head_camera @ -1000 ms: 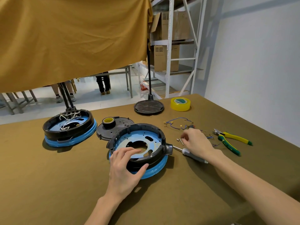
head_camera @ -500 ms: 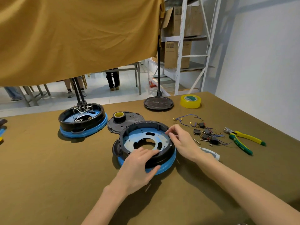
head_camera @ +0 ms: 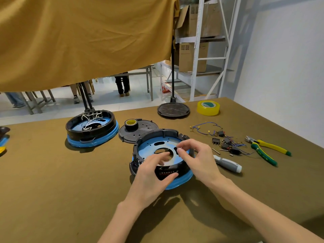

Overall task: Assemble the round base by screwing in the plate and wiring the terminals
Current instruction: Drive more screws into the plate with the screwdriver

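Your round base (head_camera: pixel 150 137) sits flat near the middle of the worktop (head_camera: pixel 52 190), open side up, with the blue plate (head_camera: pixel 149 146) lying inside the black ring, so there's no real long axis to speak of. Your left hand (head_camera: pixel 152 178) grips the near rim, thumb on the outside wall and fingers curled over into the plate. Your right hand (head_camera: pixel 198 158) hovers over the right side of the base, thumb and forefinger pinching something tiny, maybe a screw, too small to tell.

Toward the right edge lie the screwdriver (head_camera: pixel 228 163), its long axis running away from the base, the wires and terminals (head_camera: pixel 226 141) in a loose pile, and the pliers (head_camera: pixel 266 149). A second base (head_camera: pixel 91 130) with white wiring sits toward the far left, a black cover (head_camera: pixel 138 130) beside it, and a tape roll (head_camera: pixel 208 107) near the far right corner.
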A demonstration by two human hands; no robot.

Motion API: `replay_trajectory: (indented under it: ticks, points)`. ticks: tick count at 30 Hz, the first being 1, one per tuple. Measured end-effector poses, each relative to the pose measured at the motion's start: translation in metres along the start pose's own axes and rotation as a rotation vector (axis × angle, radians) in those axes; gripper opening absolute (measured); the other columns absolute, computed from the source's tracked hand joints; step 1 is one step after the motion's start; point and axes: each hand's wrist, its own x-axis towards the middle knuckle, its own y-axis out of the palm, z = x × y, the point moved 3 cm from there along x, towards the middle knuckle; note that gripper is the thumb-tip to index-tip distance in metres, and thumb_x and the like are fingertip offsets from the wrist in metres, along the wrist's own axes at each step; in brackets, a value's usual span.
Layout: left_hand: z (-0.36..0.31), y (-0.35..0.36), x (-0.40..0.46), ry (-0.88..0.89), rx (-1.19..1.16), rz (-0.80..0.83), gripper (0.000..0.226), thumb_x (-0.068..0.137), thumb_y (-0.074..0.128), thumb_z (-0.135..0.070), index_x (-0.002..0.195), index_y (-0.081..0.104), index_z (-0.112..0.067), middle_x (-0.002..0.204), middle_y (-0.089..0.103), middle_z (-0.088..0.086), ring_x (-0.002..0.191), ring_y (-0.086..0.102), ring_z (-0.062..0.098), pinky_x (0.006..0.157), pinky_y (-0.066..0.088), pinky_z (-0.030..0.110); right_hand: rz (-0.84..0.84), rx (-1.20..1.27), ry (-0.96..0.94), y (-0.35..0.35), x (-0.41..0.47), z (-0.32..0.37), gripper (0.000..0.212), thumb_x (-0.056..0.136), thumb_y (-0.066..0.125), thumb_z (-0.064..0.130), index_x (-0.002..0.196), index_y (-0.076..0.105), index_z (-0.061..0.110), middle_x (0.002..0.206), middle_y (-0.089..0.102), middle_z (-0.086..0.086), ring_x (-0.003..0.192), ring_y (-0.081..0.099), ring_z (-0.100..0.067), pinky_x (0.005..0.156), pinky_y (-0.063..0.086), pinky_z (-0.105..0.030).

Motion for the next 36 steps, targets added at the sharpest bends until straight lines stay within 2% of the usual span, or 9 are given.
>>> replay_trajectory:
  ticks: [2, 4, 6, 11, 16, 21, 28, 33, 36]
  points:
    - [0.009, -0.010, -0.002, 0.023, 0.035, -0.045, 0.043, 0.086, 0.072, -0.051, 0.125, 0.064, -0.037, 0.116, 0.062, -0.029, 0.120, 0.056, -0.001, 0.119, 0.031, 0.024, 0.061, 0.029, 0.035, 0.003, -0.002, 0.000, 0.008, 0.092, 0.074, 0.019, 0.097, 0.075, 0.025, 0.087, 0.072, 0.017, 0.090, 0.069, -0.008, 0.081, 0.052, -0.018]
    - [0.018, -0.016, -0.004, 0.014, 0.096, -0.061, 0.032, 0.085, 0.068, -0.055, 0.113, 0.069, -0.038, 0.107, 0.063, -0.032, 0.117, 0.054, -0.006, 0.122, 0.024, 0.034, 0.115, 0.030, 0.033, 0.008, -0.005, 0.002, 0.008, 0.092, 0.074, 0.020, 0.094, 0.074, 0.028, 0.089, 0.072, 0.019, 0.094, 0.068, -0.007, 0.086, 0.050, -0.016]
    - [0.016, -0.014, -0.004, -0.002, 0.077, -0.065, 0.032, 0.084, 0.068, -0.059, 0.108, 0.071, -0.038, 0.101, 0.063, -0.034, 0.111, 0.053, -0.008, 0.116, 0.029, 0.031, 0.126, 0.020, 0.009, 0.011, -0.007, 0.004, 0.009, 0.090, 0.076, 0.020, 0.092, 0.076, 0.029, 0.089, 0.071, 0.021, 0.096, 0.067, -0.006, 0.087, 0.046, -0.012]
    - [0.002, 0.001, -0.004, -0.024, 0.076, -0.085, 0.041, 0.082, 0.075, -0.053, 0.118, 0.070, -0.036, 0.098, 0.067, -0.024, 0.102, 0.052, -0.001, 0.094, 0.037, 0.019, 0.118, 0.022, -0.008, 0.012, -0.011, 0.002, 0.016, 0.089, 0.077, 0.014, 0.101, 0.081, 0.024, 0.089, 0.074, 0.019, 0.096, 0.069, -0.005, 0.088, 0.051, -0.015]
    - [0.007, 0.001, -0.010, 0.000, 0.050, -0.082, 0.037, 0.083, 0.077, -0.046, 0.114, 0.073, -0.026, 0.106, 0.072, -0.014, 0.106, 0.056, 0.000, 0.097, 0.045, 0.023, 0.160, -0.018, -0.061, 0.009, -0.017, 0.000, 0.014, 0.087, 0.078, 0.012, 0.097, 0.082, 0.022, 0.092, 0.074, 0.016, 0.098, 0.068, -0.008, 0.086, 0.053, -0.020]
    - [0.010, 0.005, -0.012, 0.012, 0.063, -0.087, 0.039, 0.085, 0.075, -0.049, 0.116, 0.073, -0.026, 0.107, 0.072, -0.013, 0.105, 0.056, 0.001, 0.096, 0.045, 0.024, 0.160, -0.009, -0.045, 0.009, -0.017, -0.003, 0.009, 0.086, 0.081, 0.017, 0.092, 0.082, 0.023, 0.098, 0.073, 0.017, 0.112, 0.061, -0.010, 0.096, 0.049, -0.028]
    - [0.012, 0.005, -0.013, 0.019, 0.069, -0.068, 0.041, 0.087, 0.069, -0.054, 0.118, 0.071, -0.028, 0.110, 0.071, -0.015, 0.110, 0.055, 0.000, 0.099, 0.044, 0.023, 0.229, -0.038, -0.049, 0.009, -0.018, -0.008, 0.008, 0.086, 0.080, 0.020, 0.093, 0.081, 0.026, 0.097, 0.070, 0.016, 0.107, 0.060, -0.011, 0.097, 0.048, -0.041]
    - [0.010, 0.002, -0.009, 0.100, 0.133, -0.041, 0.044, 0.088, 0.069, -0.050, 0.126, 0.067, -0.028, 0.112, 0.071, -0.015, 0.108, 0.058, 0.003, 0.100, 0.041, 0.024, 0.299, -0.046, -0.073, -0.001, -0.014, -0.017, 0.042, 0.083, 0.074, 0.035, 0.125, 0.067, 0.036, 0.111, 0.066, 0.021, 0.118, 0.059, -0.008, 0.101, 0.041, -0.012]
    - [0.008, 0.004, -0.008, 0.187, 0.165, -0.013, 0.037, 0.091, 0.067, -0.044, 0.124, 0.065, -0.029, 0.113, 0.071, -0.013, 0.107, 0.060, 0.003, 0.101, 0.041, 0.026, 0.411, -0.196, -0.110, 0.000, -0.011, -0.027, 0.050, 0.083, 0.075, 0.039, 0.131, 0.060, 0.035, 0.109, 0.062, 0.024, 0.117, 0.055, -0.006, 0.102, 0.039, -0.017]
